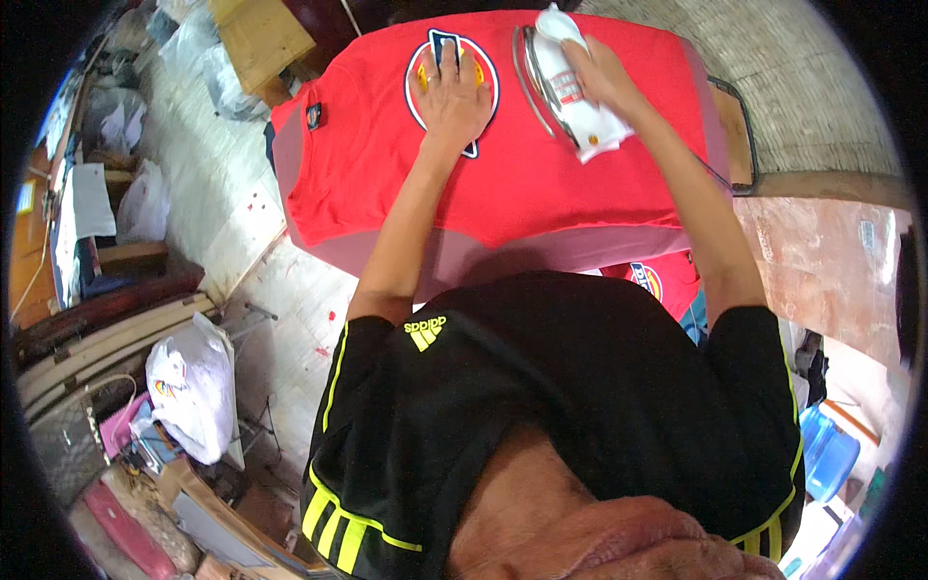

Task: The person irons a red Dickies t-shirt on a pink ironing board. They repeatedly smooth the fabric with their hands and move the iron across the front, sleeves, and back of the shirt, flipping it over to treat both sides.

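Note:
A red T-shirt point(570, 193) lies spread over an ironing board point(541, 253) with a mauve cover. My left hand point(454, 104) rests flat, fingers apart, on the shirt's oval printed emblem point(491, 72), hiding much of its middle. Right of the emblem, my right hand point(604, 77) is closed around a white clothes iron point(564, 95) with a shiny metal edge. Motion smears the iron slightly, and I cannot tell whether its sole touches the cloth. Toward the left end of the board lies the shirt's neck, with a small dark label point(313, 116).
Another red garment point(667, 280) with a similar emblem shows below the board's near edge. A stuffed white plastic bag point(193, 387) stands at the lower left. A wooden table point(259, 41) is at the far left, and a blue water jug point(829, 454) at the lower right.

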`<state>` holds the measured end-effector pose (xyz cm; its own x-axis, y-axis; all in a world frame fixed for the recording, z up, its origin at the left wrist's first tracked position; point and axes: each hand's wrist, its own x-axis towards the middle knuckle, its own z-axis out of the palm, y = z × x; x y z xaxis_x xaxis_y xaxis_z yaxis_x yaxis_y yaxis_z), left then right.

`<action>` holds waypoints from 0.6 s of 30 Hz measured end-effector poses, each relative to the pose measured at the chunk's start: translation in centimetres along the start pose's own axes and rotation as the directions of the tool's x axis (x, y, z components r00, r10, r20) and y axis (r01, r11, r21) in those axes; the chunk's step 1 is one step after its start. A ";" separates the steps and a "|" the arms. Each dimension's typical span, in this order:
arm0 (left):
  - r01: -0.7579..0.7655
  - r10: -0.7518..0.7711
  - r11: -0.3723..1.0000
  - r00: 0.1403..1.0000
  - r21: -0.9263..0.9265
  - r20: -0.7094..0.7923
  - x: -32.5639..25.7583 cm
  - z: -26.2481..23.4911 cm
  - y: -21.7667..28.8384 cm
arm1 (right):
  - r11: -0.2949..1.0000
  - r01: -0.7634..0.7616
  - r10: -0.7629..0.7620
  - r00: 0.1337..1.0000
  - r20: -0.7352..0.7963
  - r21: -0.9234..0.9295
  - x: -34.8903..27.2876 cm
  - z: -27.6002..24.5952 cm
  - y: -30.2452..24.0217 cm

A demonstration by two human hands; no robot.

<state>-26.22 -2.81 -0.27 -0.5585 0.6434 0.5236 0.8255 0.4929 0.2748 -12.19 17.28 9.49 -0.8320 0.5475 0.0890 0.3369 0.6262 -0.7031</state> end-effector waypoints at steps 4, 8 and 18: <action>-0.083 0.080 0.996 0.995 0.044 0.066 5.2 4.4 0.0 | 0.924 -0.357 0.367 0.929 -0.054 0.137 -4.5 -0.7 -2.4; -0.084 0.056 0.985 0.982 0.152 0.180 9.3 6.6 -0.2 | 0.980 -0.199 0.186 0.941 -0.284 -0.015 -0.1 -1.5 2.7; 0.088 -0.096 0.995 0.945 0.038 0.312 13.8 7.3 -4.9 | 0.956 -0.272 0.268 0.962 0.053 0.113 5.4 -6.6 3.8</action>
<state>-38.60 7.89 -0.27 -0.6322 0.7438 0.2168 0.7694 0.5698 0.2888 -12.50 26.29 12.01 -0.7335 0.6652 -0.1397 0.4986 0.3869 -0.7757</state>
